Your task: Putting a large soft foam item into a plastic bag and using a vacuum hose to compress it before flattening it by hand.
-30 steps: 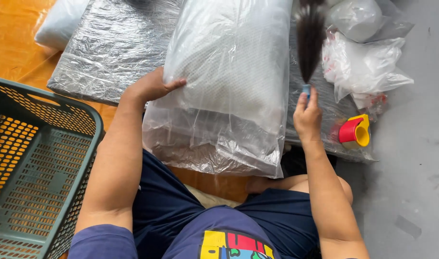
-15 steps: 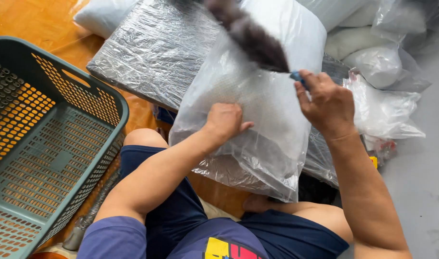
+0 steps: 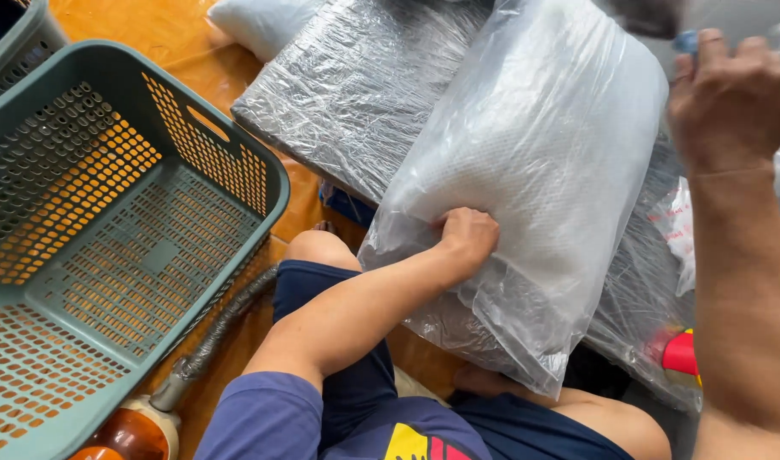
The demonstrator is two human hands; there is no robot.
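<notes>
the left hand (image 3: 468, 238) was closed on the near edge of a clear plastic bag (image 3: 535, 170) holding a white padded item, fingers pinching the film. the bag lay tilted across the person's lap, its lower end over the right thigh and its upper end resting on a flat grey bundle wrapped in plastic film (image 3: 356, 85). the right hand (image 3: 731, 102) was raised at the upper right, above and clear of the bag, fist closed around a blue handle (image 3: 686, 41) with a dark, blurred brush head above it; what kind of brush could not be told. a green perforated basket (image 3: 262, 170) stood on the orange floor just left of the person's left knee. a red and yellow object (image 3: 681, 353) showed under crumpled plastic at the lower right. a white bagged item (image 3: 254, 25) lay beyond the grey bundle.
</notes>
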